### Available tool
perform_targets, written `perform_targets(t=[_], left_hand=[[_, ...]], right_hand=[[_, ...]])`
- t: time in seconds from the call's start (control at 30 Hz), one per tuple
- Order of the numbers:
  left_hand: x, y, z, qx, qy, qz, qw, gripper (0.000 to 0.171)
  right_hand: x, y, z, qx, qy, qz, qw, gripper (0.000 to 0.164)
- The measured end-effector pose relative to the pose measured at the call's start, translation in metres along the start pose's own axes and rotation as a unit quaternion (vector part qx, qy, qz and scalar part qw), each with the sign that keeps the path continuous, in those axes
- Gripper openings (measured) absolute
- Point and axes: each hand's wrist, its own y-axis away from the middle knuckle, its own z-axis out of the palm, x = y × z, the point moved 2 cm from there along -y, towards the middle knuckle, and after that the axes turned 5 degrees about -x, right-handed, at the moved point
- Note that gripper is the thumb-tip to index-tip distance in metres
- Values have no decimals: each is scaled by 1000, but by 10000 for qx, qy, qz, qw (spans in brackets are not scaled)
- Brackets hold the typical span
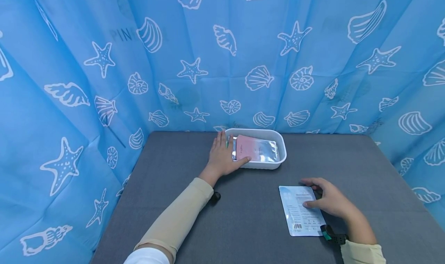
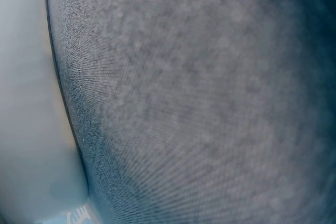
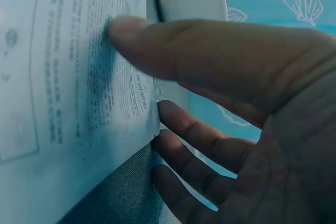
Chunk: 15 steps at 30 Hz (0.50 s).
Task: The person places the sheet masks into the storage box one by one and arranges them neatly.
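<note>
My left hand (image 1: 221, 155) rests over the left end of a white plastic basket (image 1: 265, 165), fingers fairly straight and thumb near the front rim. Inside the basket lie pink-and-silver flat packets (image 1: 248, 148). Its pale side wall (image 2: 37, 108) fills the left of the left wrist view, where no fingers show. Farther right and nearer, my right hand (image 1: 333, 200) pinches a pale blue-and-white sheet mask packet (image 1: 302, 213) by its right edge. In the right wrist view the thumb (image 3: 157, 45) presses the printed face, the other fingers being at the edge, their tips partly hidden.
A grey cloth-covered table (image 1: 250, 202) lies under everything. Behind it and at both sides hangs a blue curtain (image 1: 215, 82) with white shells and starfish. The basket stands near the table's back edge. Dark wrist devices (image 1: 333, 235) sit on both wrists.
</note>
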Motion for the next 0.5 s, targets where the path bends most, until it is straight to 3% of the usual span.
perform_targets(t=[0.37, 0.5], left_hand=[[1, 2, -1, 31, -93, 8, 10000, 122], [1, 1, -1, 73, -135, 16, 9999, 123]], right_hand=[[3, -1, -2, 0, 181, -134, 9997, 73], [4, 0, -2, -26, 23, -190, 9998, 68]])
